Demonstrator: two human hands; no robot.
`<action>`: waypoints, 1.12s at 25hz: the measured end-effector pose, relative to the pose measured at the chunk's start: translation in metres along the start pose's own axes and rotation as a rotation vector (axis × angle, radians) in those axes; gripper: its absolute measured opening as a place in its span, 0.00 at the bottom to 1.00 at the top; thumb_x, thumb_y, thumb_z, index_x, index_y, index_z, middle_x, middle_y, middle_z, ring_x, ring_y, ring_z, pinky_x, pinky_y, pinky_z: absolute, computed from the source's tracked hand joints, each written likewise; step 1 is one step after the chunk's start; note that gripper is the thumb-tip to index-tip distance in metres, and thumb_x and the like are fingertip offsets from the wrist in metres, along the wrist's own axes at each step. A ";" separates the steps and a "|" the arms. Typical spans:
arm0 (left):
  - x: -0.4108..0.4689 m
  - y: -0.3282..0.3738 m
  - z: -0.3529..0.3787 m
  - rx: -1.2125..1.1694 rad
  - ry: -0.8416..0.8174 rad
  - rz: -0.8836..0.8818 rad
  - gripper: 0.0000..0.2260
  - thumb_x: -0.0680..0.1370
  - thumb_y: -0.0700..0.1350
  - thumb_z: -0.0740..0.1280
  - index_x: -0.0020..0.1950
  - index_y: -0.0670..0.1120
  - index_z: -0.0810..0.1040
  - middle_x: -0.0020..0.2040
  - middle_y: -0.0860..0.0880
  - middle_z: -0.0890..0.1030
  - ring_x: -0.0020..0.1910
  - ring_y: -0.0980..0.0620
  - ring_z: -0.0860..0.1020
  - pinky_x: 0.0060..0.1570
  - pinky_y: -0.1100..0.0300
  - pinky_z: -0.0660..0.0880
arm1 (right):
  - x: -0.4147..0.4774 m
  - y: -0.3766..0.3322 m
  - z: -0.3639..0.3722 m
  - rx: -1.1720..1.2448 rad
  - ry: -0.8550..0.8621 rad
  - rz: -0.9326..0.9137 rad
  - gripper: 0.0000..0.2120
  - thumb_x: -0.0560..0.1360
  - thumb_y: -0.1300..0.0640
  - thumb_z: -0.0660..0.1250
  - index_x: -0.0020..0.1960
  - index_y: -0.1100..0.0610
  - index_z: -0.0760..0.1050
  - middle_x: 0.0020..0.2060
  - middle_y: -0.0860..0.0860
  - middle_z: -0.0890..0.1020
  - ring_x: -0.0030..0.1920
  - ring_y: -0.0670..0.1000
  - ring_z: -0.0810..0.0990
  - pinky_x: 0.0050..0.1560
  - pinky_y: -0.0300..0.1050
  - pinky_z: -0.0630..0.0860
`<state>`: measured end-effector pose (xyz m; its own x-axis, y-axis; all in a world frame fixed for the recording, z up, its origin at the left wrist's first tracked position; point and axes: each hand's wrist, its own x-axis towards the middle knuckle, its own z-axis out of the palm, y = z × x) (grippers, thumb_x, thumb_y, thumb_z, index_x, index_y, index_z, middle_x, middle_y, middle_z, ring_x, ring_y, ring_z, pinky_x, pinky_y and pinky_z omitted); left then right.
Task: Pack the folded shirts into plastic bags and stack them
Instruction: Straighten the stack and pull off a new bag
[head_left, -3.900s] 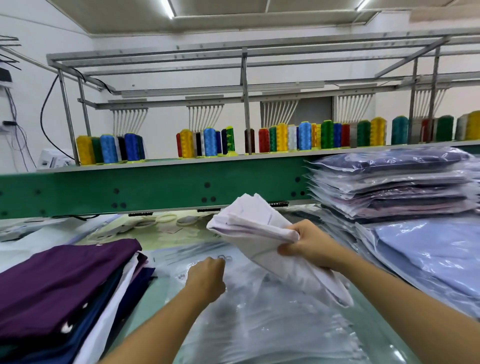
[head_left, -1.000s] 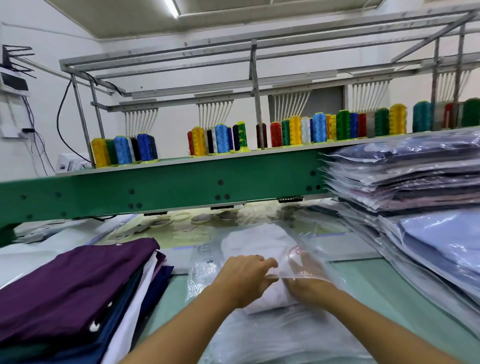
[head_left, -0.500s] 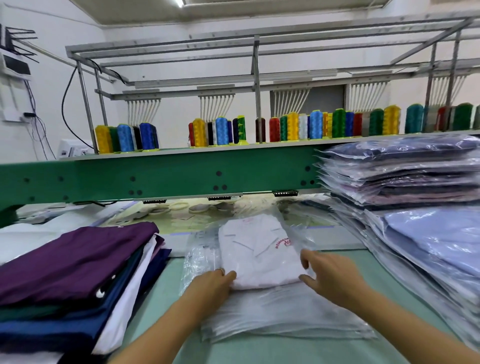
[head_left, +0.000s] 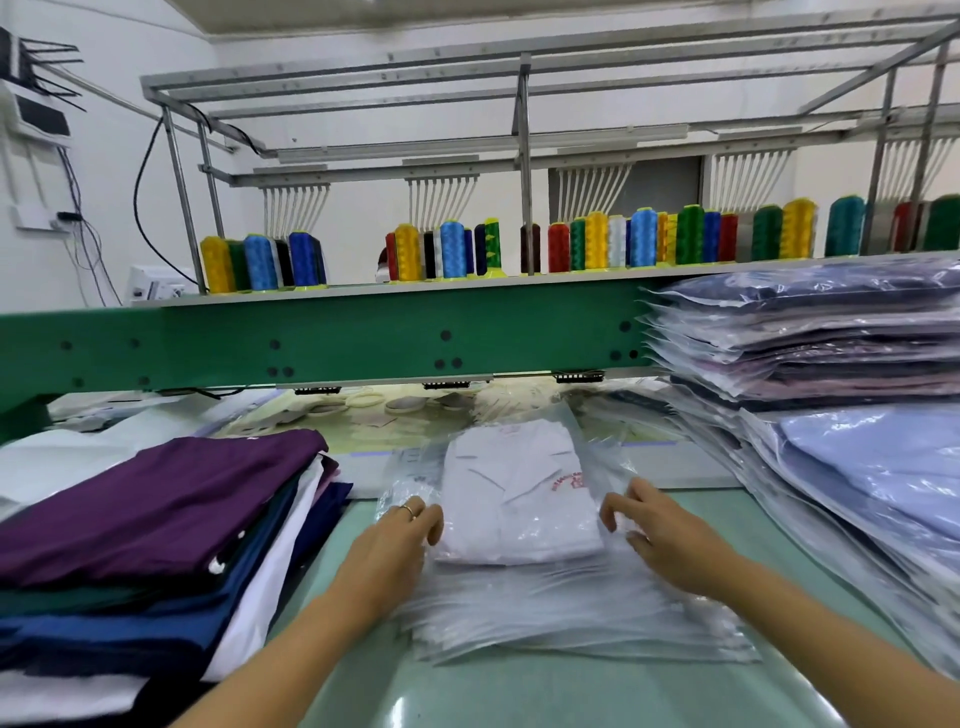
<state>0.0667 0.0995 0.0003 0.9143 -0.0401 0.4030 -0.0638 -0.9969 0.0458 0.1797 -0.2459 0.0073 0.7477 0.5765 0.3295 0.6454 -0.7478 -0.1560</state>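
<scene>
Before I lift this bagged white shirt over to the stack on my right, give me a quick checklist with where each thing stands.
1. White shirt inside plastic bag: ok.
2. Shirt flat, fold intact: ok.
3. Bag mouth closed: cannot tell.
4. Left hand and right hand at the bag's two sides: ok.
5. Firm grip on bag: cannot tell.
6. Bagged stack top looks flat: ok.

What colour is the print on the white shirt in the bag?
The print is red; the head view shows it.
</scene>
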 end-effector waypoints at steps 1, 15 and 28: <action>-0.002 -0.004 0.001 -0.033 -0.020 0.029 0.10 0.77 0.40 0.65 0.51 0.55 0.69 0.53 0.57 0.71 0.49 0.53 0.72 0.44 0.55 0.74 | -0.002 0.000 0.000 0.001 -0.010 -0.056 0.14 0.77 0.61 0.63 0.53 0.42 0.70 0.50 0.42 0.67 0.48 0.43 0.68 0.44 0.46 0.75; 0.022 -0.022 -0.005 -0.177 -0.309 -0.158 0.09 0.78 0.45 0.60 0.44 0.50 0.80 0.46 0.52 0.80 0.46 0.51 0.79 0.46 0.55 0.75 | 0.026 -0.007 0.008 0.044 -0.099 0.303 0.10 0.76 0.55 0.58 0.41 0.54 0.77 0.35 0.48 0.83 0.40 0.53 0.81 0.42 0.49 0.77; 0.212 0.030 0.063 -0.126 -0.058 -0.241 0.26 0.83 0.48 0.56 0.81 0.51 0.56 0.82 0.49 0.58 0.80 0.47 0.55 0.79 0.44 0.49 | 0.216 -0.036 0.065 -0.002 -0.005 0.132 0.27 0.82 0.52 0.53 0.80 0.49 0.55 0.80 0.53 0.57 0.78 0.57 0.56 0.76 0.56 0.57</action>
<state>0.2842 0.0565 0.0292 0.9302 0.1902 0.3140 0.1126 -0.9619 0.2492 0.3282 -0.0730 0.0234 0.8268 0.4748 0.3017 0.5411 -0.8179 -0.1957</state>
